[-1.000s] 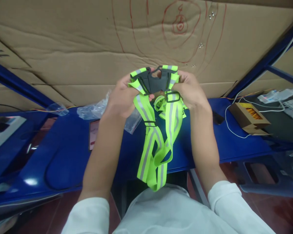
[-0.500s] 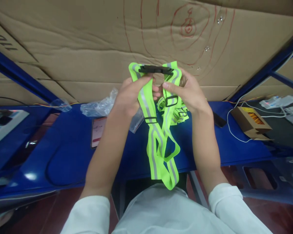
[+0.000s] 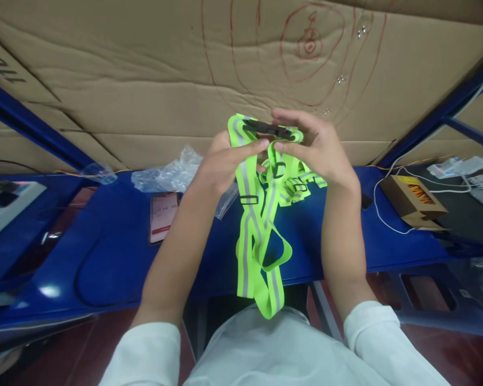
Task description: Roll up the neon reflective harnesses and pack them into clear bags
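Observation:
Between my two hands hangs a neon-green reflective strap harness [image 3: 246, 252] with grey stripes, its lower loops dangling over the table's front edge. A black buckle [image 3: 268, 128] spans the top, joining the two straps. My left hand [image 3: 223, 161] is closed on the left strap, thumb pointing toward the middle. The right strap is pinched in my right hand [image 3: 322, 147], thumb under the buckle and other fingers raised behind. Black sliders [image 3: 249, 200] sit on the straps. More bunched green strapping [image 3: 295, 190] is behind, near my right hand; whether it is joined to the harness I cannot tell.
A blue table [image 3: 116, 236] carries a crumpled clear plastic bag [image 3: 165, 174], a phone with a lit screen [image 3: 163, 217] and an open cardboard box [image 3: 414, 201] beside white cables. Cardboard [image 3: 145, 64] with red drawn rings stands behind, between blue frame bars.
The buckle has come down a little and tilted, its right end lower. My right hand has moved slightly right, its fingers lifting; the hanging loops have swung slightly left.

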`<action>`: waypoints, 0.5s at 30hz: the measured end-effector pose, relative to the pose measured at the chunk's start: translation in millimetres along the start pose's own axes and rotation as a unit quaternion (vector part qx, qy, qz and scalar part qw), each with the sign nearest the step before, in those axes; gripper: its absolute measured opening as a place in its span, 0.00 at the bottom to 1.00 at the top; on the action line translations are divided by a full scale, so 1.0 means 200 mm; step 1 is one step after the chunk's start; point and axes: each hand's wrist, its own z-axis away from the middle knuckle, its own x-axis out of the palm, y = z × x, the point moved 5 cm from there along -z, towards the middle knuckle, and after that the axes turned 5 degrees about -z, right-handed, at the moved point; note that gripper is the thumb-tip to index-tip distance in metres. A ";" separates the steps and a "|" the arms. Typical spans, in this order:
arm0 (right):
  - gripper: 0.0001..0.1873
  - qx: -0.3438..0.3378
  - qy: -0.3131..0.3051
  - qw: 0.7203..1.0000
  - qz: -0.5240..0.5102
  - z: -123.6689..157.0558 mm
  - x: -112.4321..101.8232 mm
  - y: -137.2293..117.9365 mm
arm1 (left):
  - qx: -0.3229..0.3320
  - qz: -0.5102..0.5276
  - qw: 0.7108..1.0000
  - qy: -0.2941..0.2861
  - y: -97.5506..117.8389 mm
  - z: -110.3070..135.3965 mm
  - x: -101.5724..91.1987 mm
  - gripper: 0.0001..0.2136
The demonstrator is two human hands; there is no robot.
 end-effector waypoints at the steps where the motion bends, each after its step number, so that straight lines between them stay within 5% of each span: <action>1: 0.27 -0.002 -0.014 1.000 -0.010 0.00 0.00 0.00 | -0.001 -0.007 1.000 0.018 0.00 0.00 -0.01 0.13; 7: 0.21 -0.016 -0.091 0.995 0.044 0.04 0.05 -0.09 | -0.019 -0.027 0.998 0.057 0.01 -0.02 -0.04 0.07; 10: 0.17 -0.030 -0.059 0.993 0.094 0.05 0.07 -0.12 | 0.000 -0.024 1.000 0.011 0.02 -0.01 -0.02 0.08; 15: 0.24 -0.083 0.031 0.977 0.196 0.03 0.08 -0.07 | 0.001 -0.015 1.000 -0.002 -0.01 -0.01 0.01 0.20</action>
